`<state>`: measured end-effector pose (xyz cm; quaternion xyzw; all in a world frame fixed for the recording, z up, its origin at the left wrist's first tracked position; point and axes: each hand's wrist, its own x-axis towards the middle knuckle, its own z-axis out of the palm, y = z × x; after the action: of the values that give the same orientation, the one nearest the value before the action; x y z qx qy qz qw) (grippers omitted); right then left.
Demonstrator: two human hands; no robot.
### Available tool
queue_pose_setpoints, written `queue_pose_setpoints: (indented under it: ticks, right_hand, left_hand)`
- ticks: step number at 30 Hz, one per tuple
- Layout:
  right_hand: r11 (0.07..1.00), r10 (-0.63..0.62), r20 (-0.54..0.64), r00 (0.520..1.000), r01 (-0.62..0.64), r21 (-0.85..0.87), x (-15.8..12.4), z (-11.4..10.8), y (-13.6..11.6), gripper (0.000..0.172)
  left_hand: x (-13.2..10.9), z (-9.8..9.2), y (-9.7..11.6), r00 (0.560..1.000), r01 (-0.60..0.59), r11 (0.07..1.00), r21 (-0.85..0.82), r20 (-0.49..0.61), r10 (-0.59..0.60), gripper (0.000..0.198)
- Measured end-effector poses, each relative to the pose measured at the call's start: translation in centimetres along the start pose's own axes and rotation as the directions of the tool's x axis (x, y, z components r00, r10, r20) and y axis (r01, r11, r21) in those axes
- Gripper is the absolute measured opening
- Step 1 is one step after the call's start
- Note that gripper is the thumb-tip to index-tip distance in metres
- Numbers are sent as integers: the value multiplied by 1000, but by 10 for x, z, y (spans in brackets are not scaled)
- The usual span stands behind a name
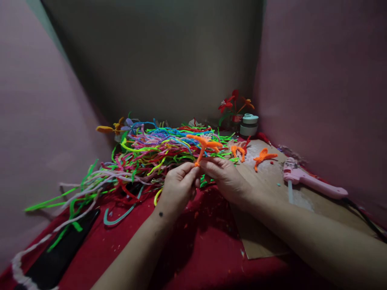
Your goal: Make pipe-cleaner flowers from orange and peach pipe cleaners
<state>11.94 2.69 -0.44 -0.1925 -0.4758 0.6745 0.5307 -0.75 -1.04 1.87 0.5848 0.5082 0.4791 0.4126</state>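
An orange pipe cleaner flower (204,143) stands upright between my two hands, its petals spread and pale bits at its centre. My left hand (181,183) pinches the low end of its stem between thumb and fingers. From the other side, my right hand (225,179) closes its fingertips on the same spot, touching my left fingertips. The exact grip at the stem's base is partly hidden by my fingers. Just behind lies a big heap of many-coloured pipe cleaners (157,147). To the right, an orange petal piece (264,158) and an orange loop (238,152) rest on cardboard.
A pink glue gun (314,182) lies on the cardboard sheet (256,241). At the back stand a pale-lidded jar (249,125) and red flowers (228,102). A black flat object (65,249) lies at left on the red cloth (121,245). Walls enclose the table.
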Motion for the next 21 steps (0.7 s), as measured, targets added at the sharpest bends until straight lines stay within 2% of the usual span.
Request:
queue_pose_setpoints:
  ticks: [5,11,16,18,21]
  right_hand:
    - [1000,-5,7,1000,5,-4,1,-2,0,18]
    - [998,10,21,1000,-12,63,3,-5,-2,16]
    - [998,15,129,991,-23,61,2,-6,-2,19]
    - [998,27,133,991,-35,56,2,-6,-1,20]
    - [998,40,112,993,-45,34,3,-8,3,21]
  left_hand:
    - [1,-2,3,992,90,960,-264,111,-63,22]
    - [0,-8,5,946,249,829,-501,311,-96,13]
    - [2,-15,0,886,344,757,-556,458,-67,13]
    - [2,-15,0,881,343,759,-554,469,-56,12]
    - [1,-12,1,899,300,810,-503,433,-64,15]
